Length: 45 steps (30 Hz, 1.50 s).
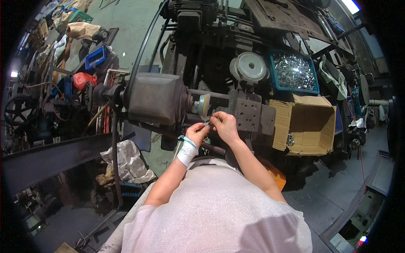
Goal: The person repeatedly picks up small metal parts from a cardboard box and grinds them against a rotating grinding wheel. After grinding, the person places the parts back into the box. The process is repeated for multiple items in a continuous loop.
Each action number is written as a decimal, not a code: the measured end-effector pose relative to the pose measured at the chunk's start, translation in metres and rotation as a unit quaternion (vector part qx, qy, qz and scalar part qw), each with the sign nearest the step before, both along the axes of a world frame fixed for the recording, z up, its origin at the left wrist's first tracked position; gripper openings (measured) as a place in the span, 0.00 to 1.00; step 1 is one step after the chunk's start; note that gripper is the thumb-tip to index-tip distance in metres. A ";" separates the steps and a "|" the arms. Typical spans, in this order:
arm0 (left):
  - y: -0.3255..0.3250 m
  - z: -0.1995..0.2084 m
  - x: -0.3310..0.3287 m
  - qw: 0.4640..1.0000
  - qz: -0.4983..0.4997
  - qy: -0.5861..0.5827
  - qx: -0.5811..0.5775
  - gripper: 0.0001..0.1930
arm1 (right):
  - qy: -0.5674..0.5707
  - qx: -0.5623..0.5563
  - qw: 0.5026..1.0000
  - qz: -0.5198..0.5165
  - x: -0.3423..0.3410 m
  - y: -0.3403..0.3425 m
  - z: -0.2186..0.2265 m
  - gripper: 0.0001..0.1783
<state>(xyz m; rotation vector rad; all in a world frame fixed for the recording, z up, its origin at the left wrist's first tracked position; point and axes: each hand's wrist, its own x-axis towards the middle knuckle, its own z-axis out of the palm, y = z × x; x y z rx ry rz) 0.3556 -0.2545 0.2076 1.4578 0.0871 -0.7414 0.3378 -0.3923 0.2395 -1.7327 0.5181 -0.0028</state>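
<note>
My left hand point(197, 134), with a white wrap and a pale blue band at its wrist, is closed in a pinch on a small shiny metal part point(206, 123). The fingertips of my right hand point(226, 127) pinch the same spot from the other side. Its exact shape is too small to make out, and fingers cover most of it. Just beyond my hands is a pale, disc-shaped wheel point(204, 105) on the spindle of a dark machine housing point(155, 99). The part appears close to the wheel's near edge; I cannot tell whether they touch.
A teal crate point(274, 80) full of shiny metal pieces stands at the far right. Nearer is an open cardboard box point(312, 126) with a few pieces inside. A perforated metal block point(249, 114) and a round pale disc point(250, 66) sit right of the wheel. Crumpled white sacking point(128, 162) lies left.
</note>
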 end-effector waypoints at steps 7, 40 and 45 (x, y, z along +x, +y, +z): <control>-0.011 -0.008 0.011 0.997 0.051 0.054 -0.037 0.07 | 0.025 0.020 0.999 -0.033 0.020 -0.004 -0.006 0.06; -0.011 -0.002 0.013 0.999 0.027 -0.010 0.040 0.10 | 0.033 0.156 0.979 -0.131 0.009 0.003 -0.022 0.05; -0.015 -0.009 0.017 0.996 0.074 0.048 -0.010 0.09 | 0.016 0.116 0.985 -0.129 0.018 0.005 -0.027 0.05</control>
